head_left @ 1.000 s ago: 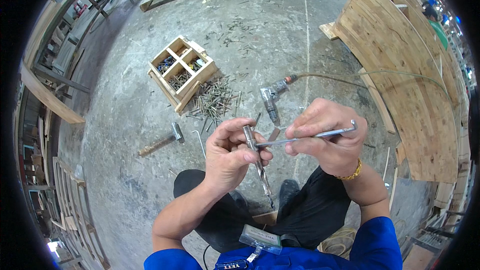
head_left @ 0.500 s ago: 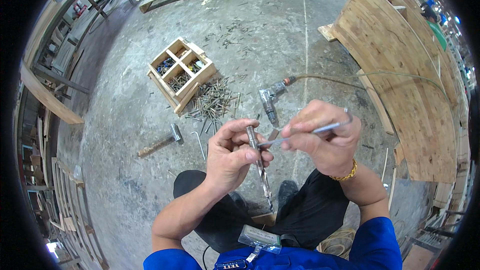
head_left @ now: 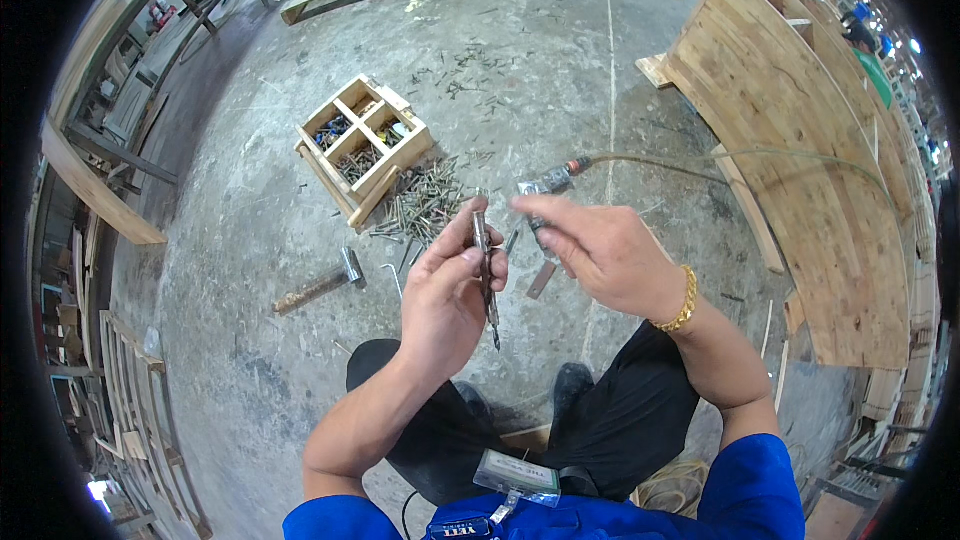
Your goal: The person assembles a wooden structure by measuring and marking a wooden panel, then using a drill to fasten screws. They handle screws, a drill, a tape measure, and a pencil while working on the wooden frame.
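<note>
My left hand (head_left: 447, 290) is closed around a metal drill bit (head_left: 492, 315) with a thicker shank. Its fluted tip points down toward my lap, and its upper end shows above my fingers. To the right, my right hand (head_left: 605, 255) is raised with its fingers bent and blurred, the fingertips close to the bit's upper end. What those fingers hold, if anything, is hidden. Beneath this hand an air drill (head_left: 550, 180) lies on the floor, partly covered. A flat metal strip (head_left: 541, 280) and a dark thin rod (head_left: 512, 240) are near it.
A divided wooden box (head_left: 375, 175) of screws stands ahead, with a pile of loose screws (head_left: 430, 202) beside it. A hammer (head_left: 320, 292) and a hex key (head_left: 392, 272) lie at left. An air hose (head_left: 660, 159) runs toward a curved wooden panel (head_left: 790, 140) at right.
My right hand has moved left and up, and the hex key it held no longer shows. My left hand has shifted slightly left and up with the drill bit, turning it more upright.
</note>
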The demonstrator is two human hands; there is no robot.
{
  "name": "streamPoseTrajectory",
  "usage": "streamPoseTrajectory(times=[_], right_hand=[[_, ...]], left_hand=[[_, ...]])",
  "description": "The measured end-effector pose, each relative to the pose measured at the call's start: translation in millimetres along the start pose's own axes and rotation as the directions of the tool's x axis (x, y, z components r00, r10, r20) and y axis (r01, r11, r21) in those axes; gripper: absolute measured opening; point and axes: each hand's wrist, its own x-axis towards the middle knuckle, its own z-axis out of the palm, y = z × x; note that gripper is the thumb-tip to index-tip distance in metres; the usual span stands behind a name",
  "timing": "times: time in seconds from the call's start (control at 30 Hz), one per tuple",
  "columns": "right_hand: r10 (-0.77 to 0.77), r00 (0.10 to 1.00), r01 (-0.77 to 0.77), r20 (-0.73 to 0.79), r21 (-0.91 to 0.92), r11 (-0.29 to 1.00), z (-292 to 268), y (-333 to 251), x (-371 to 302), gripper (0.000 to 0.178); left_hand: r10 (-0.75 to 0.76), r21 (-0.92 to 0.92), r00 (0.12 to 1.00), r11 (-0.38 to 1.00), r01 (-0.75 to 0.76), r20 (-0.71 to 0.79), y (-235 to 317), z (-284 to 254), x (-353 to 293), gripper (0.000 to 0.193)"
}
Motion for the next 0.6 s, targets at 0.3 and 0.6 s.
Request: streamPoseTrajectory(times=[0.3,0.6], right_hand=[[-0.004,0.996,0.017,-0.088,0.156,0.988,7,-4,3,0.012],[-0.215,0.948,0.237,-0.233,0.073,0.969,16,6,6,0.012]], left_hand=[[0.028,0.146,0.997,0.989,-0.038,0.075,-4,-3,-4,0.047],[-0.005,0.079,0.983,0.997,-0.009,0.182,-1,-2,-3,0.045]])
